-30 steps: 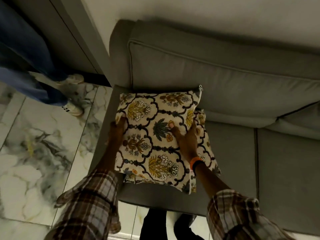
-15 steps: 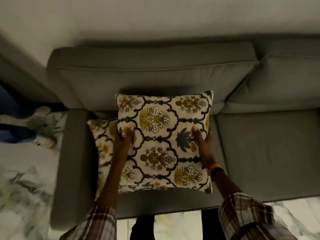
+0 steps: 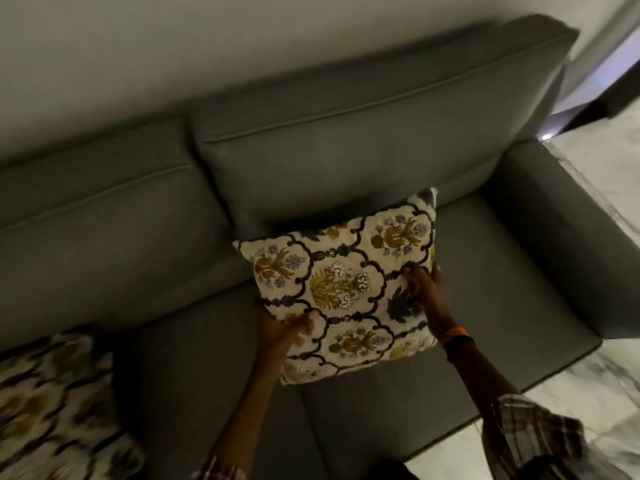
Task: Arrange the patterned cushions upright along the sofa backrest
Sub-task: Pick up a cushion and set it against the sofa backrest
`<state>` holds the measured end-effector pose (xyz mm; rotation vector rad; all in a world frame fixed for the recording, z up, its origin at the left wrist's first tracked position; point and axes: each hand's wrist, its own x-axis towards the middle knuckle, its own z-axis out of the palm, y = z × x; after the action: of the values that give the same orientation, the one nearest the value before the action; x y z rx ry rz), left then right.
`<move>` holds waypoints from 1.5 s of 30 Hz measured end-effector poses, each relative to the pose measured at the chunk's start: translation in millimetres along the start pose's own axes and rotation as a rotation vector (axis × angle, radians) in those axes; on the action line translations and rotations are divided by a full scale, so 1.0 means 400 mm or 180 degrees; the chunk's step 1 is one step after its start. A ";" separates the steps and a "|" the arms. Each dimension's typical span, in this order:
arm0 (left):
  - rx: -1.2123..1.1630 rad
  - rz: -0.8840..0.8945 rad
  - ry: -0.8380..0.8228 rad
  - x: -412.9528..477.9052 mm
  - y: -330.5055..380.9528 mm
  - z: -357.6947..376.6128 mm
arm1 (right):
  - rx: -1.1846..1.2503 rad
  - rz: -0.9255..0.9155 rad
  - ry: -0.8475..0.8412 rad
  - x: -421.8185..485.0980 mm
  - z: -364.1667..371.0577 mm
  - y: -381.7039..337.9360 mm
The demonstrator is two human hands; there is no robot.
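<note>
Nearest, two plaid sleeves (image 3: 540, 441) reach forward over the front edge of the grey sofa (image 3: 194, 368). The right forearm wears an orange wristband (image 3: 454, 336).

Both hands hold the patterned cushion (image 3: 346, 289) by its opposite sides. The left hand (image 3: 287, 329) clasps the lower-left edge, thumb curled over the printed front, the other fingers hidden behind the fabric. The right hand (image 3: 420, 282) closes on the right edge, fingertips pressed onto the front near a dark leaf motif, the rest wrapped round the side. Both grips are closed tight on the cushion.

The cushion is roughly square, so it has no clear long axis. Its printed face looks up and toward the person, and it sits turned a little, with its top edge rising toward the right. That top edge points at the backrest (image 3: 346, 150) and appears to meet the base of the right-hand back pillow; whether the bottom edge rests on the right seat pad (image 3: 502, 289) I cannot tell.

Off to the far left, blurred, a second patterned cushion (image 3: 52, 410) lies on the left seat. Right of the sofa arm (image 3: 568, 237) is a marble floor (image 3: 602, 161), and behind the backrest a plain wall (image 3: 173, 46).
</note>
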<state>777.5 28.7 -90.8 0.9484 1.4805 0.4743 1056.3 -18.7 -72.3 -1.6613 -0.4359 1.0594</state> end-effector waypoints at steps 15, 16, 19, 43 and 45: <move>0.0155 0.1324 -0.0456 0.337 0.224 0.875 | 0.0129 -0.0501 0.0831 0.717 -0.624 -0.130; 0.0085 0.1360 -0.0452 0.337 0.239 0.904 | 0.0230 -0.0526 0.0792 0.748 -0.652 -0.128; -0.0160 0.1414 -0.0399 0.368 0.248 0.974 | 0.0274 -0.0643 0.0781 0.832 -0.709 -0.101; 0.3541 0.2413 0.0539 0.267 -0.149 0.281 | -0.2896 -0.0873 0.0667 0.159 0.030 0.392; 0.3664 0.2181 0.0671 0.224 -0.197 0.103 | -0.2936 -0.1140 0.0341 0.054 0.195 0.409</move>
<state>803.1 43.2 -213.6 2.4113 1.5654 0.1534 968.7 -17.6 -232.6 -2.2903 -1.2268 0.4974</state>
